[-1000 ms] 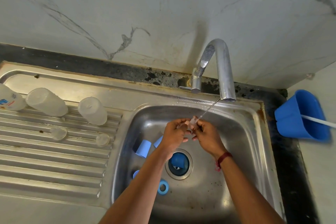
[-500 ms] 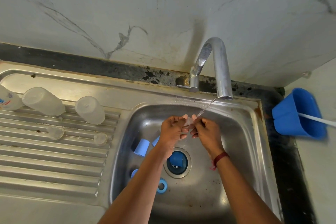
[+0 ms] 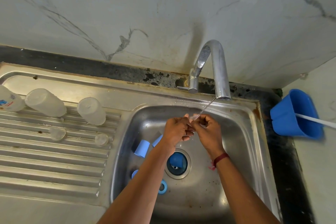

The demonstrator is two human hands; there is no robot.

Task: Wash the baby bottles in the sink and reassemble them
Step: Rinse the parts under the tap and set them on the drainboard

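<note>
Under the tap point(image 3: 219, 71), near the back edge of the sink point(image 3: 254, 114), both hands sit where they were 1 s ago; only the fingers have shifted a bit round the small clear piece point(image 3: 192, 117), prob. a teat, tho it's too small and wet to be sure. Thin stream point(image 3: 208, 106) lands on it, so rinsing goes on and reassembly hasn't begun: blue caps point(image 3: 142, 148) and a ring point(image 3: 162, 186) lie on the basin floor, bottles point(image 3: 91, 111) on the drainboard point(image 3: 54, 160) toward its back edge. L hand point(image 3: 177, 132) and R hand point(image 3: 209, 131) touch each other, both w/ fingers curled tight, fingertips pinching the piece between them; neither holds anything else.
</note>
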